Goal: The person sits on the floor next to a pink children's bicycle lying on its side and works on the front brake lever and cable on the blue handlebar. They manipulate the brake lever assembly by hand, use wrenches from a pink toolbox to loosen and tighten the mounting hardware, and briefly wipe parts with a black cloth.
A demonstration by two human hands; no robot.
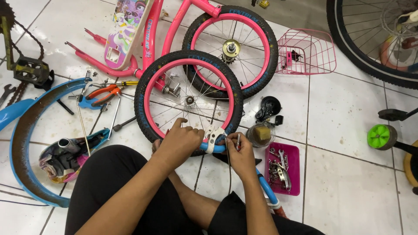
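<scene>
Pink-rimmed small wheel [188, 99] upright between knees; white brake caliper [214, 136] on blue fork [265, 189].

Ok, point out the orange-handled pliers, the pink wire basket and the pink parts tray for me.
Orange-handled pliers [103, 92]: head view, on the orange handles.
Pink wire basket [305, 52]: head view, on its wire side wall.
Pink parts tray [294, 153]: head view, on the tray's bare right edge.

Glossy pink metal rim [150, 82], matt black rubber tyre [140, 106] (slightly dusty), shiny white floor tiles [348, 109].
</scene>
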